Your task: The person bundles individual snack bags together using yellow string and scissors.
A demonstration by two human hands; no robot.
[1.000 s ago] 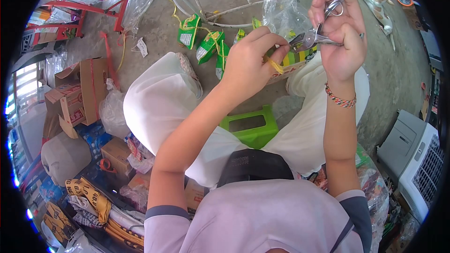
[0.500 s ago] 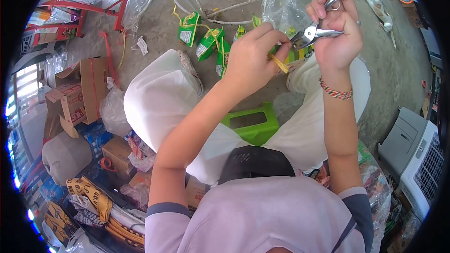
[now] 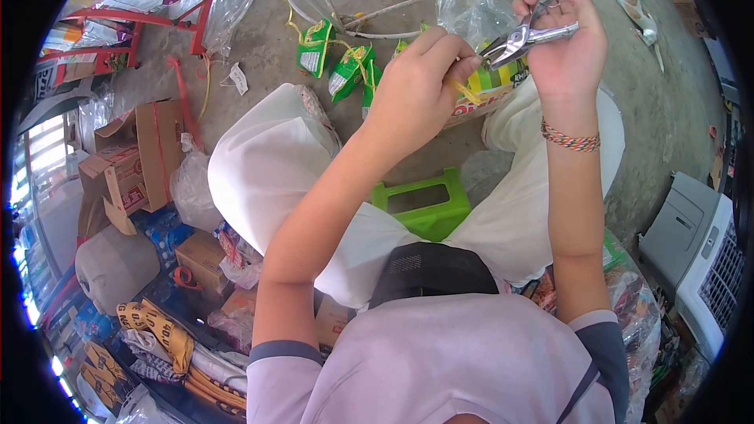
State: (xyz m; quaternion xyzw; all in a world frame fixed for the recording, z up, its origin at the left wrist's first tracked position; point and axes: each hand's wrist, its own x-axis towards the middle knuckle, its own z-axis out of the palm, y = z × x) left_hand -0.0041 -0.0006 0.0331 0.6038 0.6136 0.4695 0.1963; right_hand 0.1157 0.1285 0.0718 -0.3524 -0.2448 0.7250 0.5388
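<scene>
My right hand (image 3: 572, 55) holds a silver plier-style hole punch (image 3: 514, 41), its handles across the fingers and upturned palm. The fingers are curled loosely around the upper handle. The punch's jaws point left, close to the fingertips of my left hand (image 3: 420, 82). Between thumb and fingers, that hand pinches a yellow string (image 3: 466, 93); whatever else is in the pinch is hidden. Green snack packets (image 3: 351, 72) hang along yellow string to the left of the hand. Just below the punch is a yellow-and-green striped package (image 3: 503, 77), partly covered by my left hand.
Between my knees stands a green plastic stool (image 3: 424, 204). Cardboard boxes (image 3: 149, 153) and plastic bags lie at left, beneath a red rack (image 3: 169, 20). A cat (image 3: 628, 0) lies on the floor at upper right. A grey-and-white appliance (image 3: 691, 243) stands at right.
My right hand's fingers have loosened and the punch's handles have spread apart. My left hand has shifted slightly left and down, with the yellow string still pinched. More of the striped package shows.
</scene>
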